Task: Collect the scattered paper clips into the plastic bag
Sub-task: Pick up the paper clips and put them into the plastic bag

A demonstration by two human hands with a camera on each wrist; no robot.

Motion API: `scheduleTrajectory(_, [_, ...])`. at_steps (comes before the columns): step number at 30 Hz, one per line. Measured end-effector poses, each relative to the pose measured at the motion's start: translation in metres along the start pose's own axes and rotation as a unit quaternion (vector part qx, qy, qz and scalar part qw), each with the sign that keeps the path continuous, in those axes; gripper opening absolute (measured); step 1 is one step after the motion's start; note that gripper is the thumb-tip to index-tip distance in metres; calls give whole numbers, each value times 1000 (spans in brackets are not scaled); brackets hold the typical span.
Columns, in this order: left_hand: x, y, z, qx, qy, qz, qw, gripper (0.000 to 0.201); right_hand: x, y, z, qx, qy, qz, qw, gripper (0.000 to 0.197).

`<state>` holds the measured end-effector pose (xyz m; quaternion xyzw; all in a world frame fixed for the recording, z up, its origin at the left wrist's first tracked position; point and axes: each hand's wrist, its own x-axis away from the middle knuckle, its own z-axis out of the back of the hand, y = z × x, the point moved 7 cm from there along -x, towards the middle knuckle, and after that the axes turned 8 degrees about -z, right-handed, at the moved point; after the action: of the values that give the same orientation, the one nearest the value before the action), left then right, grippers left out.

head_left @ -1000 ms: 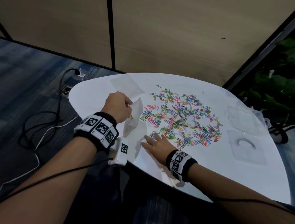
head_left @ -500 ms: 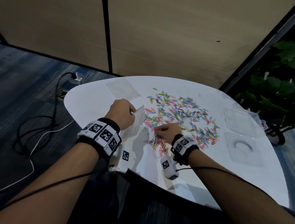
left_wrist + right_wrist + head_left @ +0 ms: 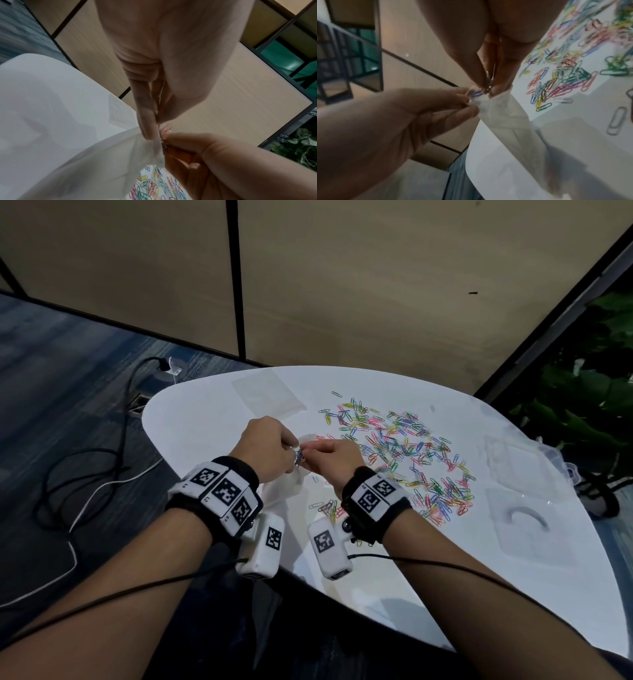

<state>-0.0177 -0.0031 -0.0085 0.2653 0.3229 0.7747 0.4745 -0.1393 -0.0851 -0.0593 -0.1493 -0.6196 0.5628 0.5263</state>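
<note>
Head view: left hand (image 3: 270,447) pinches the plastic bag (image 3: 287,484) top, held up over the desk's (image 3: 191,419) near-left edge, w/ right hand (image 3: 330,460) pinching a few paper clips (image 3: 481,91) at its mouth.

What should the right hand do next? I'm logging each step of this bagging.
Probably release: the right hand pinches a few paper clips at the mouth of the plastic bag, which the left hand holds up, so loosening its grip should drop them inside.
</note>
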Motion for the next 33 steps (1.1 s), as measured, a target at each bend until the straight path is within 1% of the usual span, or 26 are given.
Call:
scheduleTrajectory(2, [1, 0, 0, 8, -5, 1, 1000, 26, 0, -6, -4, 82, 5, 32, 996, 7])
scheduleTrajectory(5, [1, 1, 0, 7, -11, -1, 1000, 25, 2, -21, -8, 173, 24, 73, 982, 4])
scheduleTrajectory(8, [2, 5, 1, -7, -17, -9, 1000, 29, 5, -33, -11, 263, 34, 127, 956, 14])
scheduleTrajectory(10, [2, 4, 2, -4, -13, -4, 1000, 29, 5, -32, -15, 316, 9, 146, 938, 15])
scheduleTrajectory(11, [2, 2, 3, -1, -6, 2, 1000, 28, 4, -30, -15, 311, -10, 146, 939, 16])
scheduleTrajectory(12, [1, 0, 5, 2, 1, 9, 1000, 27, 3, -29, -13, 276, -24, 141, 950, 19])
scheduleTrajectory(13, [1, -2, 6, 3, 9, 13, 1000, 27, 3, -28, -6, 205, -31, 129, 970, 20])
scheduleTrajectory(14, [0, -3, 8, 3, 14, 16, 1000, 27, 4, -27, 4, 110, -27, 114, 987, 19])
scheduleTrajectory(15, [-1, -4, 8, 1, 18, 18, 1000, 27, 6, -24, 16, 32, -11, 100, 994, 16])
scheduleTrajectory(16, [-2, -6, 9, 0, 17, 19, 1000, 27, 6, -18, 26, 0, 7, 91, 996, 15])
scheduleTrajectory(17, [-2, -6, 9, 0, 15, 20, 1000, 27, 5, -9, 32, 38, 24, 89, 995, 17])
scheduleTrajectory(18, [-2, -7, 8, 0, 12, 21, 1000, 27, 3, 2, 34, 143, 27, 97, 985, 20])
scheduleTrajectory(19, [-2, -7, 8, -1, 10, 22, 1000, 27, 3, 17, 28, 284, 7, 107, 953, 25])
scheduleTrajectory(20, [-2, -6, 7, -2, 9, 22, 1000, 27, 5, 36, 19, 416, -27, 117, 901, 31])
scheduleTrajectory(21, [-2, -5, 6, -4, 7, 21, 1000, 28, 8, 57, 11, 517, -70, 137, 842, 38])
scheduleTrajectory(22, [-2, -3, 6, -6, 5, 19, 1000, 27, 14, 74, 4, 590, -110, 169, 782, 46])
scheduleTrajectory(23, [-2, -2, 5, -10, 3, 16, 1000, 26, 21, 90, 1, 643, -137, 202, 726, 53])
scheduleTrajectory(24, [-1, 0, 5, -14, 1, 13, 1000, 25, 28, 101, 1, 679, -146, 238, 679, 59])
scheduleTrajectory(25, [-1, 0, 5, -18, -1, 12, 1000, 26, 30, 109, 6, 703, -141, 261, 647, 63])
scheduleTrajectory(26, [-1, 0, 5, -19, -2, 15, 1000, 28, 30, 115, 12, 721, -129, 275, 623, 65])
scheduleTrajectory(27, [-1, -1, 4, -17, -3, 18, 1000, 30, 25, 122, 20, 740, -114, 267, 606, 67])
scheduleTrajectory(28, [-2, -2, 3, -15, -5, 20, 1000, 31, 19, 126, 27, 754, -97, 257, 597, 67])
scheduleTrajectory(29, [-2, -2, 2, -15, -7, 21, 1000, 31, 13, 130, 33, 762, -85, 244, 594, 67])
scheduleTrajectory(31, [-3, 0, -1, -18, -11, 23, 1000, 31, 6, 132, 39, 754, -86, 200, 620, 65])
scheduleTrajectory(32, [-3, 2, -2, -21, -14, 23, 999, 30, 6, 129, 40, 741, -85, 187, 639, 60])
scheduleTrajectory(33, [-2, 4, -4, -25, -16, 22, 999, 30, 6, 124, 40, 727, -79, 191, 654, 53])
